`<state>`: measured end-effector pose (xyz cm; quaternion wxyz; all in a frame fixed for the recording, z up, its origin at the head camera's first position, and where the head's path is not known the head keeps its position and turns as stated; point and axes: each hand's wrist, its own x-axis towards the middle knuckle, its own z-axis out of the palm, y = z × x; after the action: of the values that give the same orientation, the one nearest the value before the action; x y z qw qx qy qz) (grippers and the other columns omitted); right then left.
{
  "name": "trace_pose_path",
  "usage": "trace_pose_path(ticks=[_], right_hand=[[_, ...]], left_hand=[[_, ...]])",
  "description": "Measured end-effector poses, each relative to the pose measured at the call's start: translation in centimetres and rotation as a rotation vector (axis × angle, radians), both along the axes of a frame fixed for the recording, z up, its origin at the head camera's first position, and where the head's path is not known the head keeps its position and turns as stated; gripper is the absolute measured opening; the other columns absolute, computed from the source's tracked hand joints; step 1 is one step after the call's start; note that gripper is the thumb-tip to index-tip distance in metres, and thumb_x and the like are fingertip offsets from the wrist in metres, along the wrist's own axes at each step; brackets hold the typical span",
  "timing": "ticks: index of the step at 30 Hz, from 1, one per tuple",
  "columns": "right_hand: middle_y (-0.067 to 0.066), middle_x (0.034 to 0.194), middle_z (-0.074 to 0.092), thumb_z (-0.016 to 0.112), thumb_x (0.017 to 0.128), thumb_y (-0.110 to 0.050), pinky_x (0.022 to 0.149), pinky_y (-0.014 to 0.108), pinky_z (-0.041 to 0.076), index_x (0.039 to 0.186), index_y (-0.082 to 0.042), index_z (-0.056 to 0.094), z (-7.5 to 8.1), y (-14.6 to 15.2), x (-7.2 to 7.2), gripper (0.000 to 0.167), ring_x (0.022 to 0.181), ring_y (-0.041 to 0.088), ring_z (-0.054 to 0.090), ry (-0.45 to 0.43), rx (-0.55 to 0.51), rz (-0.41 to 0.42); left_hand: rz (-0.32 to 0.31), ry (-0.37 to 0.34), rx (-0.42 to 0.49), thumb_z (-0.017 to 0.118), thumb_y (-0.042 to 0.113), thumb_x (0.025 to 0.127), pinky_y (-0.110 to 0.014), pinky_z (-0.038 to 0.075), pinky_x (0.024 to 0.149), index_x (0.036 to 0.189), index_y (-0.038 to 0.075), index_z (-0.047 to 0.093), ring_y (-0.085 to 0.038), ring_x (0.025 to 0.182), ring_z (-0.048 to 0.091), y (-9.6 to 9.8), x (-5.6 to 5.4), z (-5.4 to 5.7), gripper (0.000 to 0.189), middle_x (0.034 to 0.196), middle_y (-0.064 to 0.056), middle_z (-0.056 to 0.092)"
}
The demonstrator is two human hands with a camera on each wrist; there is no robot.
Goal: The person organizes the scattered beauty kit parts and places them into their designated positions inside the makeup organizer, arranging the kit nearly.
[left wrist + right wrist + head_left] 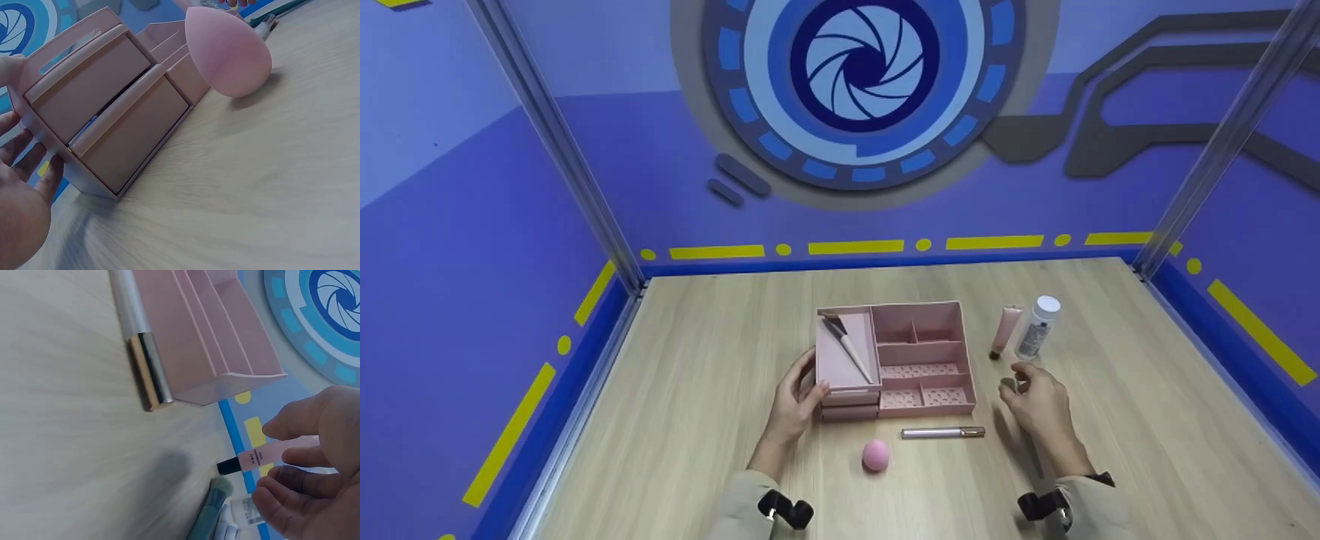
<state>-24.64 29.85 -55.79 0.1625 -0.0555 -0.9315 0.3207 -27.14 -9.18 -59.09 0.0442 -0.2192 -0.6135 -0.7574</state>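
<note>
My left hand holds the front left corner of a pink desktop organizer, thumb at the front edge and fingers along its side wall. Two stacked drawers face the left wrist camera. A makeup brush with a dark tip lies across the organizer's flat top. My right hand hovers with bent, parted fingers and nothing between them, just in front of a pink squeeze tube and a white-capped bottle. Beneath it lies a green-handled brush, mostly hidden in the head view.
A pink egg-shaped makeup sponge sits before the organizer. A silver tube with a gold cap lies along the organizer's front. Open compartments fill the organizer's right half. Blue panels and metal posts border the wooden table.
</note>
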Motion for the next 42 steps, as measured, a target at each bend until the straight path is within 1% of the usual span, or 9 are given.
trace_pose_path(ticks=[3, 6, 10, 16, 22, 30, 35, 39, 42], right_hand=[[0.024, 0.102, 0.067, 0.072, 0.080, -0.012, 0.079, 0.053, 0.052, 0.115, 0.005, 0.064, -0.1, 0.1, 0.2, 0.040, 0.089, 0.034, 0.067, -0.024, 0.012, 0.007], [0.023, 0.102, 0.068, 0.073, 0.078, -0.012, 0.081, 0.053, 0.052, 0.116, 0.004, 0.064, -0.3, 0.2, 0.4, 0.042, 0.089, 0.034, 0.067, -0.038, 0.018, 0.005], [0.023, 0.102, 0.068, 0.074, 0.078, -0.012, 0.082, 0.053, 0.052, 0.116, 0.004, 0.064, -0.5, 0.2, 0.5, 0.043, 0.089, 0.034, 0.067, -0.055, 0.020, 0.004], [0.025, 0.105, 0.068, 0.073, 0.078, -0.011, 0.083, 0.055, 0.052, 0.117, 0.005, 0.063, -0.8, 0.2, 0.7, 0.043, 0.091, 0.036, 0.067, -0.081, 0.032, 0.005], [0.025, 0.107, 0.067, 0.072, 0.078, -0.015, 0.083, 0.057, 0.051, 0.118, 0.005, 0.063, -1.1, 0.2, 0.8, 0.045, 0.093, 0.037, 0.066, -0.124, 0.062, 0.008], [0.027, 0.108, 0.065, 0.069, 0.078, -0.012, 0.085, 0.059, 0.049, 0.119, 0.006, 0.062, -1.4, 0.4, 0.9, 0.045, 0.101, 0.044, 0.063, -0.148, 0.077, 0.013], [0.031, 0.113, 0.063, 0.064, 0.078, -0.006, 0.086, 0.059, 0.049, 0.122, 0.007, 0.061, -1.5, 0.4, 1.0, 0.046, 0.107, 0.048, 0.060, -0.187, 0.090, 0.009], [0.032, 0.111, 0.063, 0.062, 0.075, 0.000, 0.079, 0.057, 0.050, 0.113, 0.006, 0.066, -1.6, 0.3, 1.1, 0.039, 0.102, 0.045, 0.061, -0.222, 0.141, 0.007], [0.028, 0.100, 0.064, 0.061, 0.074, 0.002, 0.070, 0.054, 0.049, 0.102, 0.005, 0.069, -1.6, 0.1, 1.0, 0.029, 0.088, 0.037, 0.061, -0.240, 0.179, 0.009]], left_hand=[[-0.004, -0.005, -0.001, 0.057, -0.002, 0.094, -0.028, 0.046, 0.104, 0.147, -0.013, 0.023, -0.051, 0.141, 0.022, 0.0, 0.0, 0.0, 0.064, 0.152, -0.036, 0.022], [-0.007, -0.009, 0.012, 0.058, -0.003, 0.093, -0.028, 0.049, 0.100, 0.146, -0.014, 0.023, -0.052, 0.141, 0.022, 0.1, -0.1, 0.0, 0.064, 0.152, -0.036, 0.022], [0.005, -0.005, 0.013, 0.058, -0.003, 0.093, -0.027, 0.050, 0.099, 0.146, -0.014, 0.025, -0.051, 0.141, 0.023, 0.1, -0.1, -0.1, 0.064, 0.151, -0.036, 0.024], [0.017, 0.009, 0.013, 0.059, -0.004, 0.092, -0.028, 0.049, 0.101, 0.145, -0.014, 0.027, -0.051, 0.139, 0.025, 0.1, -0.1, -0.1, 0.063, 0.150, -0.036, 0.026], [0.035, 0.023, -0.019, 0.060, -0.004, 0.092, -0.030, 0.044, 0.106, 0.145, -0.013, 0.029, -0.049, 0.140, 0.027, 0.1, -0.1, -0.1, 0.062, 0.150, -0.035, 0.028], [0.020, -0.010, 0.003, 0.060, -0.001, 0.092, -0.028, 0.048, 0.102, 0.146, -0.011, 0.028, -0.048, 0.141, 0.025, 0.1, 0.0, 0.1, 0.064, 0.151, -0.034, 0.027], [0.018, -0.021, 0.010, 0.061, -0.002, 0.092, -0.027, 0.046, 0.103, 0.146, -0.011, 0.028, -0.049, 0.141, 0.024, 0.1, 0.1, 0.2, 0.065, 0.151, -0.034, 0.027], [0.025, -0.038, -0.001, 0.061, -0.001, 0.092, -0.028, 0.044, 0.106, 0.147, -0.010, 0.029, -0.047, 0.142, 0.025, 0.1, 0.2, 0.2, 0.064, 0.152, -0.032, 0.027], [0.034, -0.029, -0.022, 0.061, -0.001, 0.092, -0.034, 0.041, 0.110, 0.147, -0.009, 0.029, -0.045, 0.142, 0.026, 0.0, 0.1, 0.3, 0.064, 0.152, -0.031, 0.028]])
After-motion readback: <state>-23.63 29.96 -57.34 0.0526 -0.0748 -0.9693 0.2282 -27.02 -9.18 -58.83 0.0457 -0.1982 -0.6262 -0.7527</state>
